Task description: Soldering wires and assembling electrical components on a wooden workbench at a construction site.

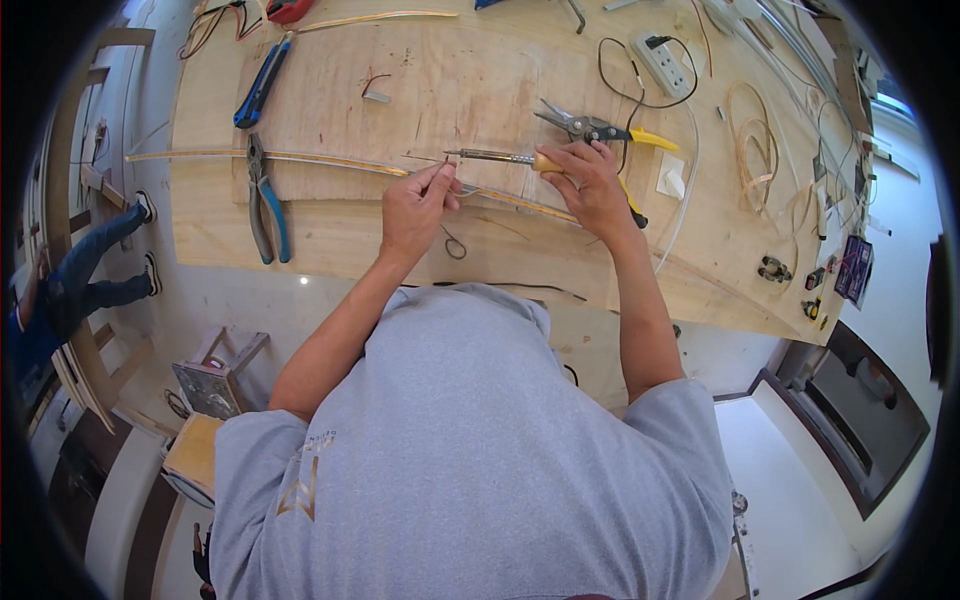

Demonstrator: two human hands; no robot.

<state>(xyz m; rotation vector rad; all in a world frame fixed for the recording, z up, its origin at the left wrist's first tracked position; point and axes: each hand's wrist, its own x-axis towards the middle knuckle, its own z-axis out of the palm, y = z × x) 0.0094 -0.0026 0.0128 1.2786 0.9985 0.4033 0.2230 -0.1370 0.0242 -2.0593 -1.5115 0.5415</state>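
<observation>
Soldering step: right hand (592, 185) grips wooden-handled soldering iron (500, 158), tip pointing 9 o'clock; left hand (420, 205) pinches thin wire (455, 245) over LED strip (330, 162) (mid-bench). Next, likely: steady tip contact.

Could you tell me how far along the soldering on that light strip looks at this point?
Done: the long thin strip lies flat on the plywood bench, with pliers and snips set aside. In hand: the right hand holds a wooden-handled soldering iron, tip towards the left hand, which pinches a thin wire at the strip. Whether the joint is finished cannot be told; loose wire lies nearby.
</observation>
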